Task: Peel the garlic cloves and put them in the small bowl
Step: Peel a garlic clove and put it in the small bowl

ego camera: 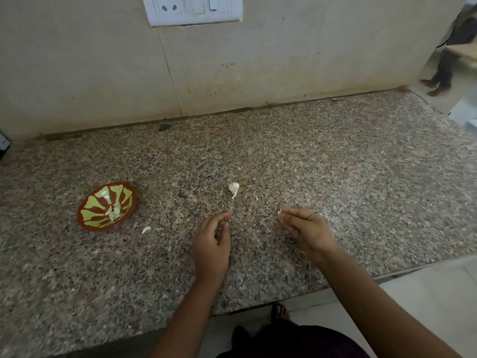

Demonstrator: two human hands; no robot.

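A small red bowl (89, 223) with a yellow-green pattern sits on the granite counter at the left and holds several peeled garlic cloves (115, 210). One pale clove (146, 230) lies on the counter just right of the bowl. A white garlic piece with a stem (233, 188) lies further back, in the middle. My right hand (304, 228) pinches a small garlic clove (279, 214) at its fingertips. My left hand (211, 246) hovers over the counter with loosely curled fingers and holds nothing that I can see.
The granite counter (335, 164) runs back to a beige tiled wall with a white switch plate (193, 9). Thin bits of garlic skin (255, 236) lie between my hands. The counter's front edge is near my body; a person's legs (444, 71) stand far right.
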